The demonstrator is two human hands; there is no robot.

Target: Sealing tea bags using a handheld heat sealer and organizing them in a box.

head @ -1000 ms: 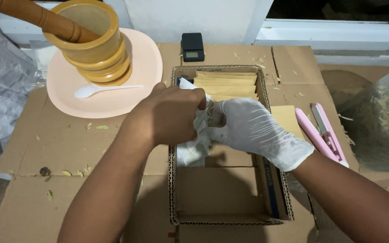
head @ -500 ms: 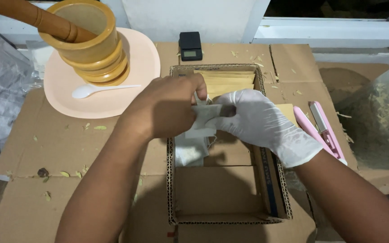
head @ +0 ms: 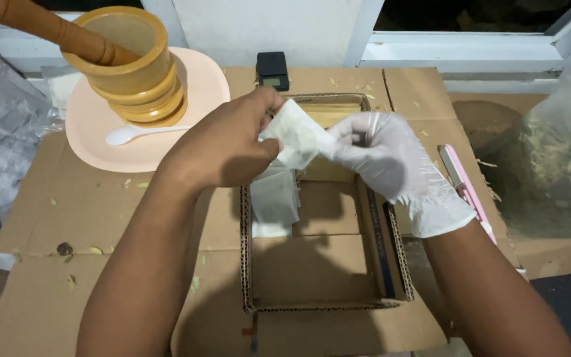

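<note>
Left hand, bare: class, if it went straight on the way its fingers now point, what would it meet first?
The left hand points rightward, pinching a white paper sachet. Going on, it would first meet the gloved right hand holding the sachet's other edge, though depth is hard to judge.

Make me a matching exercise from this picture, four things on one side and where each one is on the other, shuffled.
1. white spoon
2. wooden pestle
3. small white bag
4. black scale

A. held between both hands
B. on the pink plate
C. behind the cardboard box
D. leaning in the mortar

Pairs: 1-B, 2-D, 3-A, 4-C
</note>
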